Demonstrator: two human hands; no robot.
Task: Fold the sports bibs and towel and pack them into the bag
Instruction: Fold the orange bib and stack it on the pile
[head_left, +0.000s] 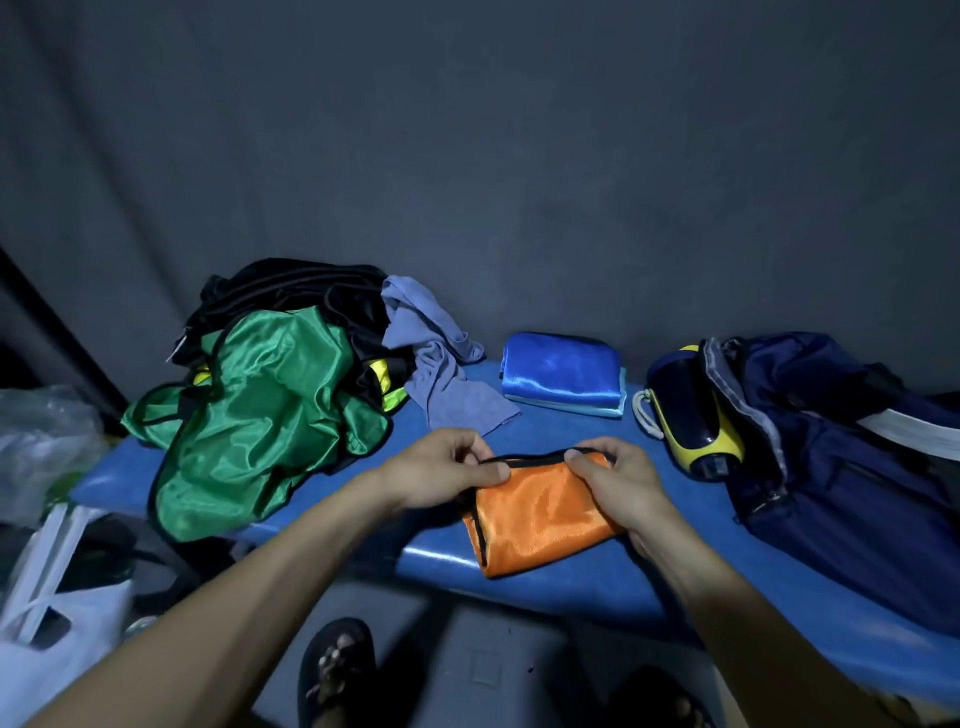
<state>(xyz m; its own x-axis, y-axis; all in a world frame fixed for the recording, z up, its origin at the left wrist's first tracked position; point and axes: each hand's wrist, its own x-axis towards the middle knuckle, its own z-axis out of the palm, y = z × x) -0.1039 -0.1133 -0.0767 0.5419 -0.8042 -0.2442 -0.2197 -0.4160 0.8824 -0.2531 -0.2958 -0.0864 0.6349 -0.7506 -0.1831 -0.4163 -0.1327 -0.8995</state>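
Spanning the frame from left to lower right, a blue padded bench (597, 577) carries everything noted here. At its right end sits the dark navy bag (852, 467), slumped, with its top flap lying open. At the left end is an unfolded heap: a black garment (291, 291) at the back and a green bib (270, 415) with black trim spread over the front, a strip of yellow bib (387, 384) showing between them. A grey-blue towel (436, 358) lies crumpled against the right side of the heap, one end trailing flat onto the bench. Towards the back, between the towel and the bag, a folded blue bib (561, 371) rests on a lighter blue folded piece. A navy-and-yellow bottle (685, 410) lies on its side, touching the bag's left side. At the near edge, centre, lies the orange bib (540, 514), folded into a compact rectangle. The left hand (441, 475) pinches the black trim at its top left corner, thumb over fingers; the right hand (618, 483) grips the top right corner likewise, fingers curled round the fabric.
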